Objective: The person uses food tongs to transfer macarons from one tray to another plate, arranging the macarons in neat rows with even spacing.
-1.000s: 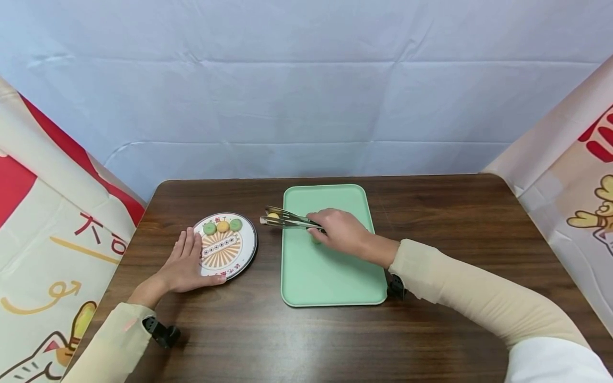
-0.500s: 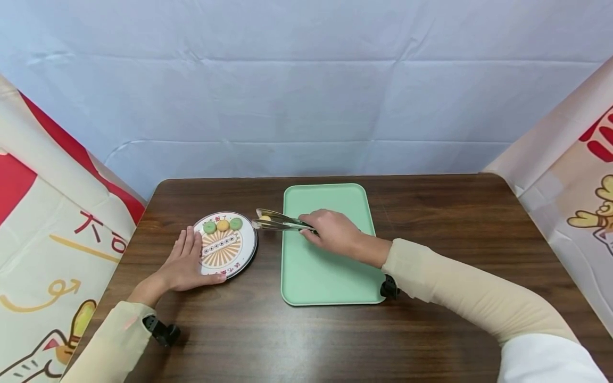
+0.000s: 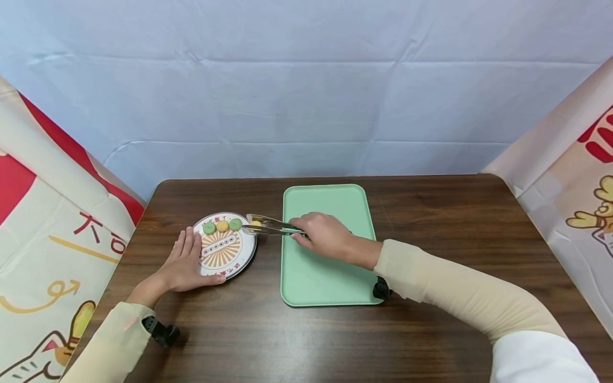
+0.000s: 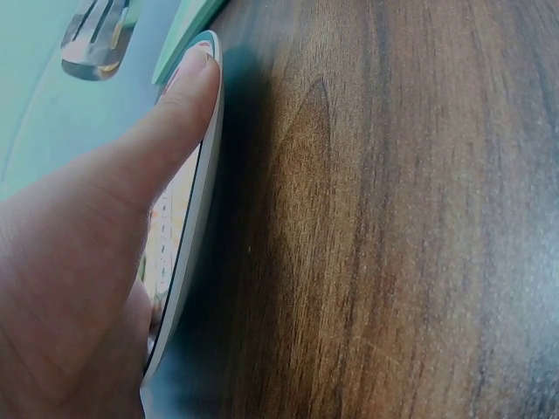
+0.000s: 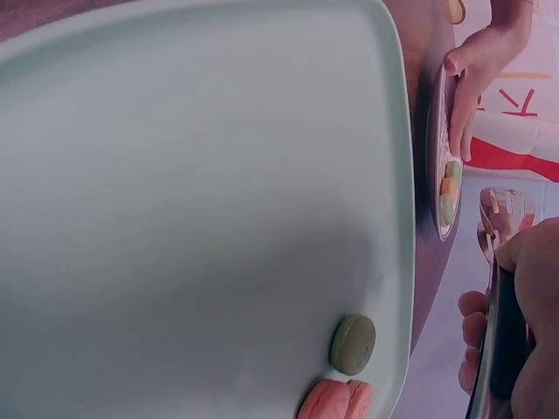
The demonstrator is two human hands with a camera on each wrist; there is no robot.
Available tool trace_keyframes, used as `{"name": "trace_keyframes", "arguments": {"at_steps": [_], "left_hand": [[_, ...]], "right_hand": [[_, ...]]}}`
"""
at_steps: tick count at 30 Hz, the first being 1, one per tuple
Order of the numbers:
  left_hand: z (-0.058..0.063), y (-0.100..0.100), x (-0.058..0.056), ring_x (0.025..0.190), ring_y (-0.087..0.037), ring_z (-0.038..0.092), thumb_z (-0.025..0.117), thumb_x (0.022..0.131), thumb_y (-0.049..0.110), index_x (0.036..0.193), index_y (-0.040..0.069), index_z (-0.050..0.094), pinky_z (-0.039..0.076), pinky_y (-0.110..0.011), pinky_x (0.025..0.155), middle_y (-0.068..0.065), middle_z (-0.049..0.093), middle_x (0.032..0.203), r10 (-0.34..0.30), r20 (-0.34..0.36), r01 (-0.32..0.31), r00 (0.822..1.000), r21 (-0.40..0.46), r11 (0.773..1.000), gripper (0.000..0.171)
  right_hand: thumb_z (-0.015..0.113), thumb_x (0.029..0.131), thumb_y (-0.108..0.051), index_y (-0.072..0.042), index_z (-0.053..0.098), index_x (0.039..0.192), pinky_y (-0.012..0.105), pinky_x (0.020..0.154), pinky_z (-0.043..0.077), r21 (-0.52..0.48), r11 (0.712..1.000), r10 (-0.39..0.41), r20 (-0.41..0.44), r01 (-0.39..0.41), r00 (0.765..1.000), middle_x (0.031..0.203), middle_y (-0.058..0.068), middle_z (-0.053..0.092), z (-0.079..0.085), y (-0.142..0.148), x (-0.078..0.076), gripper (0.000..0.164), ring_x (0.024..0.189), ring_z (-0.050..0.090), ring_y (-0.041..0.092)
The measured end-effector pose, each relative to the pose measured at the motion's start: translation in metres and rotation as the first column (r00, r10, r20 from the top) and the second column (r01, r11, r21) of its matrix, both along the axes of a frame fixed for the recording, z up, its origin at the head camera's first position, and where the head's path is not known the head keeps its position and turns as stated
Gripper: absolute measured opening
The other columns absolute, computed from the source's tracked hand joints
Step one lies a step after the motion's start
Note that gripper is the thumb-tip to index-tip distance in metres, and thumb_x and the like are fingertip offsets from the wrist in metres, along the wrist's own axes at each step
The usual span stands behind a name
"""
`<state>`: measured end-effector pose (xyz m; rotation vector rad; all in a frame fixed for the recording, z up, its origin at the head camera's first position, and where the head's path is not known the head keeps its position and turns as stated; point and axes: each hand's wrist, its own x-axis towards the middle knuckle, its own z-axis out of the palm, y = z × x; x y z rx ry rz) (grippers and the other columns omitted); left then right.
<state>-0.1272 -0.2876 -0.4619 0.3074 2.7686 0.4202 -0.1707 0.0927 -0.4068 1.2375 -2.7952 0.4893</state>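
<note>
My right hand (image 3: 326,235) grips metal tongs (image 3: 275,225), which point left from the green tray (image 3: 330,282). Between the tong tips sits a yellow macaron (image 3: 256,224), at the right rim of a round printed plate (image 3: 245,254). On the plate lie a green macaron (image 3: 209,228), an orange-yellow macaron (image 3: 222,226) and a second green macaron (image 3: 235,224) in a row. My left hand (image 3: 184,266) rests at the plate's left side with fingers straight; its thumb (image 4: 188,96) lies along the near rim in the left wrist view.
In the right wrist view, the tray also bears a green macaron (image 5: 353,344) and pink macarons (image 5: 335,401), hidden under my right hand in the head view. The brown wooden table (image 3: 431,213) meets a pale cloth backdrop (image 3: 306,106), with printed cloths at both sides.
My right hand has moved left, bringing the tongs and the yellow macaron from beside the tray's left edge to the plate's right rim. The left hand has stayed put.
</note>
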Motion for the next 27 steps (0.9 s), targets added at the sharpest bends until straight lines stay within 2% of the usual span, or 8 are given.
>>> {"name": "trace_keyframes", "arguments": {"at_steps": [3,7,12,20,22,27], "left_hand": [[0.000,0.000,0.000,0.150,-0.050,-0.018,0.067,0.073,0.083,0.154,-0.017,-0.004,0.001,-0.067,0.118,-0.034,-0.020,0.161,-0.002,-0.003,0.002,1.000,-0.003,1.000,0.147],[0.000,0.001,0.000,0.150,-0.050,-0.018,0.067,0.073,0.083,0.154,-0.017,-0.004,0.001,-0.067,0.118,-0.034,-0.020,0.161,-0.004,-0.007,0.004,1.000,-0.004,1.000,0.147],[0.001,0.001,0.001,0.150,-0.050,-0.017,0.068,0.073,0.082,0.155,-0.017,-0.003,0.002,-0.067,0.119,-0.034,-0.019,0.162,0.000,-0.009,0.000,1.000,0.000,1.000,0.146],[0.001,0.001,0.001,0.149,-0.050,-0.018,0.067,0.073,0.083,0.154,-0.017,-0.004,0.000,-0.067,0.118,-0.034,-0.020,0.161,-0.005,-0.005,0.005,1.000,-0.003,1.000,0.147],[-0.001,0.000,0.000,0.150,-0.050,-0.018,0.068,0.073,0.083,0.154,-0.017,-0.004,0.000,-0.067,0.119,-0.034,-0.020,0.161,-0.005,-0.008,0.005,1.000,-0.005,1.000,0.147],[-0.001,0.001,0.001,0.150,-0.050,-0.017,0.069,0.073,0.081,0.155,-0.017,-0.003,0.001,-0.067,0.119,-0.034,-0.019,0.162,-0.005,-0.022,0.006,1.000,0.006,1.000,0.146]], "right_hand": [[0.062,0.103,-0.025,-0.006,0.067,0.130,0.039,0.085,0.057,-0.004,1.000,0.011,-0.003,-0.011,1.000,0.105,0.006,0.074,0.000,-0.004,-0.001,0.034,0.097,0.070,0.020],[0.062,0.103,-0.025,-0.007,0.068,0.128,0.040,0.084,0.057,-0.004,1.000,0.027,-0.031,-0.027,0.999,0.101,0.004,0.074,-0.002,-0.009,-0.001,0.032,0.092,0.070,0.018],[0.062,0.103,-0.028,-0.010,0.068,0.130,0.041,0.076,0.053,0.020,1.000,0.014,-0.036,-0.014,0.999,0.103,0.002,0.074,-0.002,-0.015,0.001,0.033,0.091,0.069,0.014],[0.060,0.104,-0.031,-0.013,0.066,0.132,0.034,0.059,0.043,0.056,0.998,-0.002,-0.022,0.003,1.000,0.104,-0.001,0.073,0.000,-0.023,0.002,0.034,0.090,0.067,0.011],[0.060,0.104,-0.031,-0.013,0.066,0.132,0.033,0.059,0.044,0.054,0.999,0.006,-0.012,-0.006,1.000,0.107,0.000,0.073,0.000,-0.025,0.001,0.034,0.095,0.067,0.013],[0.059,0.105,-0.030,-0.009,0.065,0.132,0.030,0.071,0.053,0.053,0.998,0.029,0.011,-0.029,1.000,0.116,0.004,0.073,0.001,-0.030,0.001,0.035,0.107,0.068,0.016]]}}
